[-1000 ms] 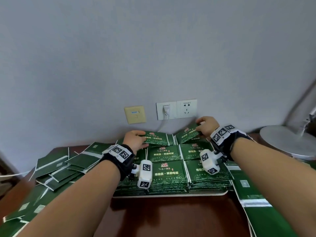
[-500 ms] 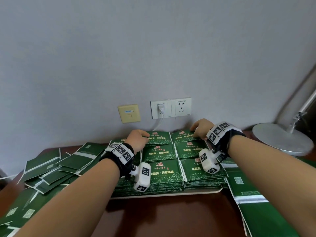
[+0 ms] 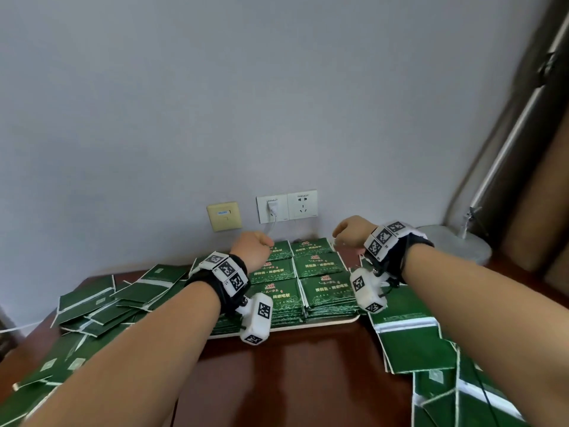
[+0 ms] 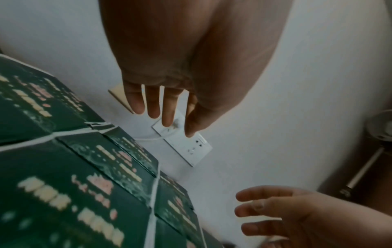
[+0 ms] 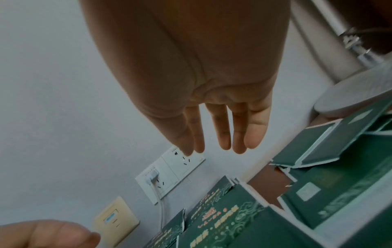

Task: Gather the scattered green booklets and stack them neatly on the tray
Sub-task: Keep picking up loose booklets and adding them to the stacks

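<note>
Both hands hover over the far edge of the tray (image 3: 323,322), near the wall sockets (image 3: 286,205). Left hand (image 3: 251,251) & right hand (image 3: 354,231) hold nothing; the wrist views show fingers (image 4: 155,102) straight and slightly apart, nothing pinched. Stacked green booklets (image 3: 326,288) fill the tray in neat rows, approx. centre of the desk (image 3: 292,380). Loose booklets (image 3: 101,303) lie heaped at the desk's left edge, more (image 3: 412,343) along the right edge. Looks like a between-placements step: tray piles squared, plenty left to gather. Next move prob. calls for reaching out to either side pile, pinching a booklet or a few, bringing them back aligned w/ a stack.
</note>
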The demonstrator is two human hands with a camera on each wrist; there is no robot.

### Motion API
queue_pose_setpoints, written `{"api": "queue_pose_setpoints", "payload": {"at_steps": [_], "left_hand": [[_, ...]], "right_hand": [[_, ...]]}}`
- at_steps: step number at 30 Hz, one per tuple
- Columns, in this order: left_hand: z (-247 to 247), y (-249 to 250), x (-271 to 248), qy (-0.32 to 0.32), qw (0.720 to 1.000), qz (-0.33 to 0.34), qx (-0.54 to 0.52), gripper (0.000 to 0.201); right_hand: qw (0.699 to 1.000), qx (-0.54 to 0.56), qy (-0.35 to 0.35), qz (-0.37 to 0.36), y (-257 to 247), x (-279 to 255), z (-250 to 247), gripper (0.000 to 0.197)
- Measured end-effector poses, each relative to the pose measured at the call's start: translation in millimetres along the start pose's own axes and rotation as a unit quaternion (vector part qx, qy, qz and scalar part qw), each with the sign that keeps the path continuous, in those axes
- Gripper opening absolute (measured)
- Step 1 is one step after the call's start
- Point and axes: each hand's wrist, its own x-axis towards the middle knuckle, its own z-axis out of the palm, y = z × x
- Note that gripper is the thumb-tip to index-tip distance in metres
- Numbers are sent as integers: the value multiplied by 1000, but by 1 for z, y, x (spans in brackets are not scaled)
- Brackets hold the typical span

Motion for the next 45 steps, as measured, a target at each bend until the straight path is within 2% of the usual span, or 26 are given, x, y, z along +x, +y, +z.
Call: {"api": "queue_pose_setpoints", "payload": {"at_steps": [8, 12, 18, 25, 33, 37, 42, 45], "left_hand": [[52, 72, -79, -74, 992, 94, 50, 22], [89, 93, -106, -103, 984, 129, 68, 21], [137, 102, -113, -145, 973, 153, 98, 26], [182, 104, -86, -170, 960, 162, 156, 36], [211, 107, -55, -137, 924, 202, 293, 48], [220, 109, -49, -136, 912, 220, 317, 47], [224, 111, -48, -144, 909, 222, 322, 48], [225, 111, -48, -146, 909, 218, 323, 50]], "right_hand": [[999, -19, 32, 17, 38, -121, -38, 26], [995, -91, 29, 19, 74, -173, -48, 21], [990, -114, 12, 87, 137, -200, -49, 37], [980, -140, 25, 140, 193, -191, -55, 48], [972, -183, -29, 144, 218, -152, -61, 58], [970, -198, -32, 139, 224, -135, -59, 59], [962, -211, -44, 168, 233, -129, -58, 57], [963, -200, -46, 175, 238, -130, -58, 63]]}}
